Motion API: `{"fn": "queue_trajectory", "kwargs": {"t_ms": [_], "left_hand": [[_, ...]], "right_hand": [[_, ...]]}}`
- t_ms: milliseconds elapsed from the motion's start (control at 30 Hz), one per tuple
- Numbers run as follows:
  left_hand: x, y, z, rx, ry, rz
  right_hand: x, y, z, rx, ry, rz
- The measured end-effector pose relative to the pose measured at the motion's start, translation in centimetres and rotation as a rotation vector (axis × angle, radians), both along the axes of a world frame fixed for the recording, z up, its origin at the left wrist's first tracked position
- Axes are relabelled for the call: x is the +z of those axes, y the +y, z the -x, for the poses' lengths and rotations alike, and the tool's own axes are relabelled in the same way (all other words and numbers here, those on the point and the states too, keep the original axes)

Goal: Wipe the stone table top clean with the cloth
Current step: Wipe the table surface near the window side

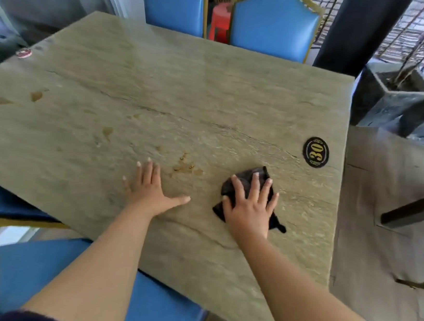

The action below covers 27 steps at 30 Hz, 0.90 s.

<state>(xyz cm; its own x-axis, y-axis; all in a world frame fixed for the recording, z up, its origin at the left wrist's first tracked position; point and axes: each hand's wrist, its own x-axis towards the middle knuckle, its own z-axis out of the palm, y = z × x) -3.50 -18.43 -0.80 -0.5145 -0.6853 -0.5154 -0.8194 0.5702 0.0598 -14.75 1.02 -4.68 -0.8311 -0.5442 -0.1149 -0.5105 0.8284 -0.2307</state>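
Nearest the camera, two bare forearms reach forward over a blue padded chair seat (47,274) tucked under the near edge of the stone surface (211,90). Dark sleeve edges show at the bottom of the view.

The left hand (151,190) lies flat on the bare stone, palm down, fingers straight and spread, thumb stretched out to the right; it holds nothing. The right hand (250,205) presses flat on the dark cloth (247,180), fingers straight and slightly fanned, not curled round it. The cloth is crumpled, lying on the surface toward its right side; parts of it stick out beyond the fingertips and to the lower right of the palm.

Between the two hands, just beyond them, a cluster of small brownish stains (185,167) marks the stone. More brown spots (107,131) lie farther left, and larger patches (36,95) sit near the left edge.

Beyond the cloth, near the right edge, a black oval plate (316,152) with a gold "30" is fixed to the top. At the far left corner sits a small round red-and-white object (23,52), too blurred to identify.

Past the far edge stand two blue chair backs (273,26) with gold trim, a red stool (219,20) between them. To the right, a dark stone planter (398,103) stands on the floor.
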Motion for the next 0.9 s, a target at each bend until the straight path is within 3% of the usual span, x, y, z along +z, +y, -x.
{"fn": "queue_trajectory", "kwargs": {"t_ms": [133,267,367,433,600,700,900], "left_hand": [[-0.6,-1.9,-0.6,-0.085,-0.038,-0.106],[-0.6,-2.6,-0.8,-0.138,-0.069,-0.165],[-0.4,-2.8,-0.9,-0.164,-0.082,-0.195],[-0.4,-2.7,-1.0,-0.173,-0.097,-0.189],[-0.2,-2.6,-0.9,-0.176,-0.1,-0.205],[-0.5,-2.7,-0.8,-0.186,-0.098,-0.207],[0.4,-4.9,-1.4,-0.264,-0.067,-0.286]], "right_hand": [[-0.1,-6.3,-1.1,-0.149,-0.023,0.015],[0.1,-10.9,-1.8,0.214,-0.032,0.14],[0.5,-12.3,1.7,0.415,-0.157,0.171],[0.4,-11.5,3.0,0.347,-0.188,0.213],[-0.2,-7.5,-0.4,-0.091,-0.062,0.294],[0.1,-7.3,-4.0,-0.15,-0.047,0.262],[-0.1,-6.8,-5.9,0.291,-0.093,0.286]]}}
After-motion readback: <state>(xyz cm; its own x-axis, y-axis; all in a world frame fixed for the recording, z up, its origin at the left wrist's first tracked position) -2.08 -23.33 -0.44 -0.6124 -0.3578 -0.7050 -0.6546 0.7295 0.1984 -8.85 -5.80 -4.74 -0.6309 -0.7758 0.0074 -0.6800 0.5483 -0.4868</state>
